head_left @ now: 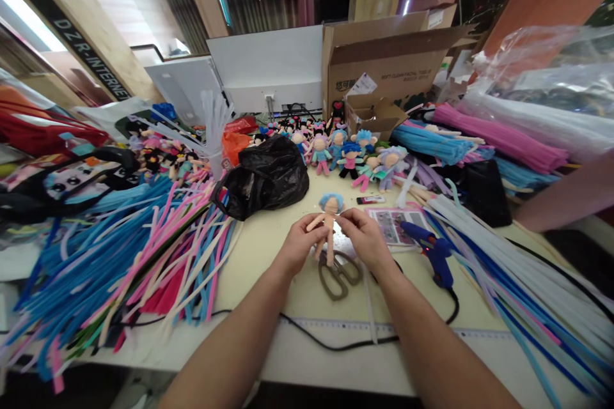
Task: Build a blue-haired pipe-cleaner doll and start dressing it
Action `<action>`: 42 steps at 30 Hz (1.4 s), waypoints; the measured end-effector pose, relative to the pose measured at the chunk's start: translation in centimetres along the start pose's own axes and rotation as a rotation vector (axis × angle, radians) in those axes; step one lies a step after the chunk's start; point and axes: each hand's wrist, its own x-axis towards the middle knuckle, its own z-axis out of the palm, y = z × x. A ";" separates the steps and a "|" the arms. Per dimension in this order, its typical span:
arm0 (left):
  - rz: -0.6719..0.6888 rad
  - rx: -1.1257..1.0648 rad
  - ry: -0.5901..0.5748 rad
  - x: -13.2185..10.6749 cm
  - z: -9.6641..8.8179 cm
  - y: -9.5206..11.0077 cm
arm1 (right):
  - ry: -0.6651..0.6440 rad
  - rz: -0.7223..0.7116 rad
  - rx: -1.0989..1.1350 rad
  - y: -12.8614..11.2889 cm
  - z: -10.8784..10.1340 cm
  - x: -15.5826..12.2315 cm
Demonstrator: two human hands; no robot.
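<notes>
I hold a small pipe-cleaner doll (329,222) with a blue fuzzy head and a tan body upright above the table. My left hand (298,244) pinches its body and left arm. My right hand (365,238) is closed at the doll's right side, fingers pressed on it and on a white pipe cleaner (368,299) that trails down over the table. Tan-handled scissors (338,273) lie on the table right below the doll. A blue glue gun (433,252) rests to the right of my right hand.
Heaps of blue, pink and white pipe cleaners (144,249) cover the left; more lie at right (508,268). A black bag (266,176), a row of finished dolls (350,156), a cardboard box (388,64) stand behind. Another person's arm (566,195) reaches in at right.
</notes>
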 end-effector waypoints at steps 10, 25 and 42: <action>0.037 0.151 0.027 -0.1 -0.1 0.3 | -0.034 0.125 0.135 -0.3 0.3 0.1; 0.056 0.348 -0.001 -0.3 -0.3 1.5 | -0.217 0.340 0.284 -1.6 -0.7 0.1; -0.084 -0.157 -0.005 0.0 0.0 0.2 | -0.204 0.325 0.453 -1.6 0.1 -0.1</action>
